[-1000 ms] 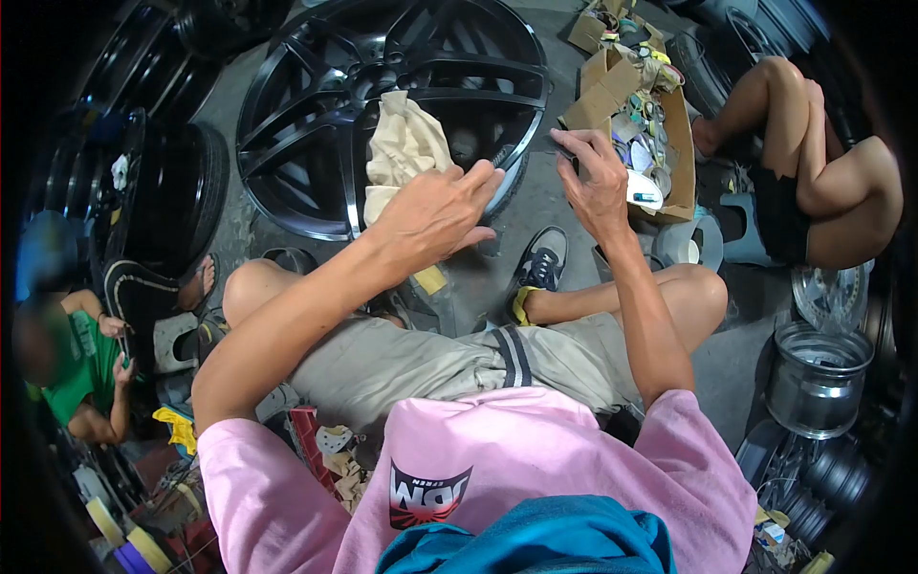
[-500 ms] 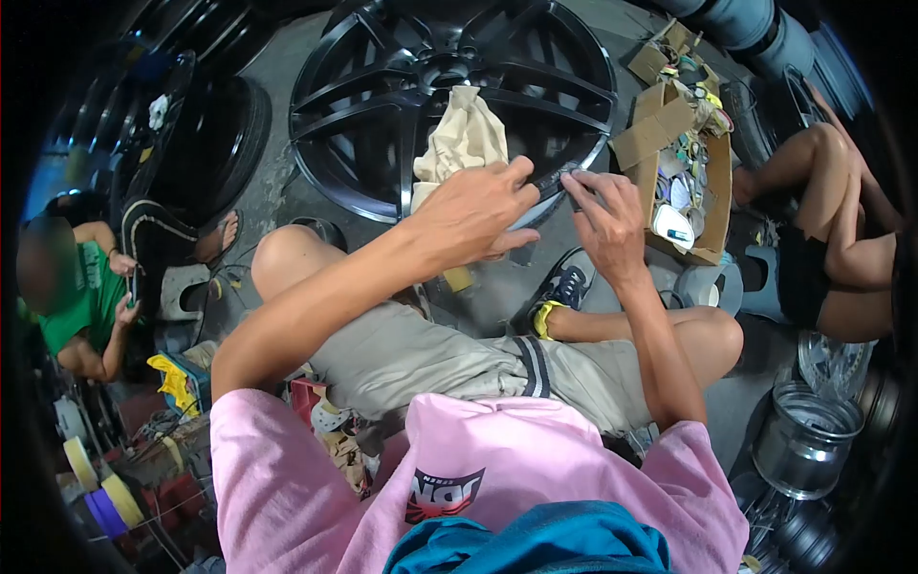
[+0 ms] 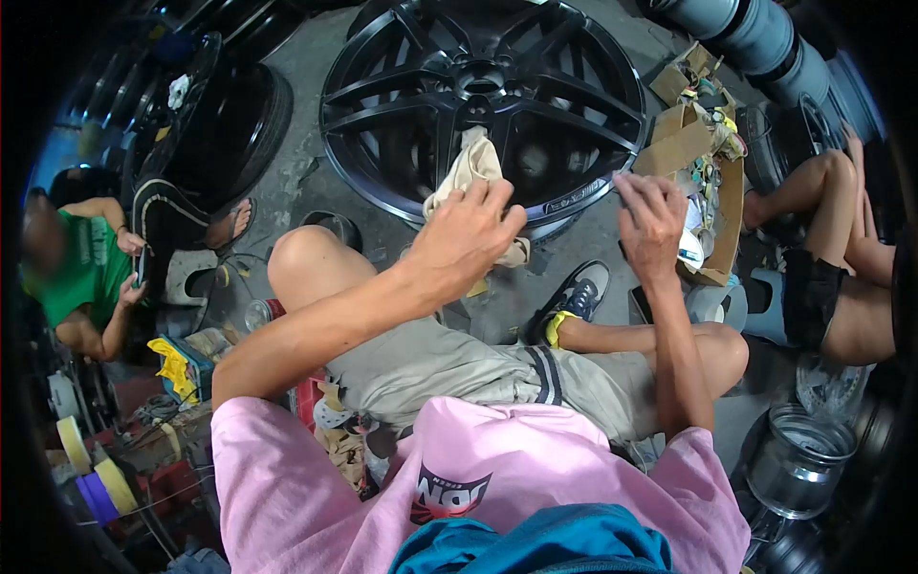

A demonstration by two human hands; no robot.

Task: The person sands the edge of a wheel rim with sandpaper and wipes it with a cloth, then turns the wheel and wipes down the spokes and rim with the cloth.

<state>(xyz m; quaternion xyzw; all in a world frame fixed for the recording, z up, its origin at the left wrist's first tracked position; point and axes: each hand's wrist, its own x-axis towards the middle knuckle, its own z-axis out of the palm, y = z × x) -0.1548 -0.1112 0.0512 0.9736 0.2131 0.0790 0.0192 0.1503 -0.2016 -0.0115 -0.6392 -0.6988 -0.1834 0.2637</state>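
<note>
A large black multi-spoke wheel rim [image 3: 481, 78] lies face up on the floor in front of me. My left hand [image 3: 469, 232] is closed on a cream cloth [image 3: 471, 170] at the rim's near edge, with cloth showing above and below the fingers. To the right, my right hand [image 3: 653, 225] is raised beside the rim's lower right edge, fingers bent together. Whatever may be at its fingertips is too small to make out. Pale lettering shows on the rim's lip between my hands.
An open cardboard box [image 3: 730, 206] of small items stands at the right, near a seated person's bare legs [image 3: 830, 196]. A silver wheel [image 3: 801, 459] stands lower right. At the left sits a person in a green shirt [image 3: 91, 273], beside dark tyres. My shoe [image 3: 580, 294] rests below the rim.
The rim and box appear farther right in view. My left hand has closed on the cloth, which is now bunched and partly beneath it. My right hand has moved apart from my left.
</note>
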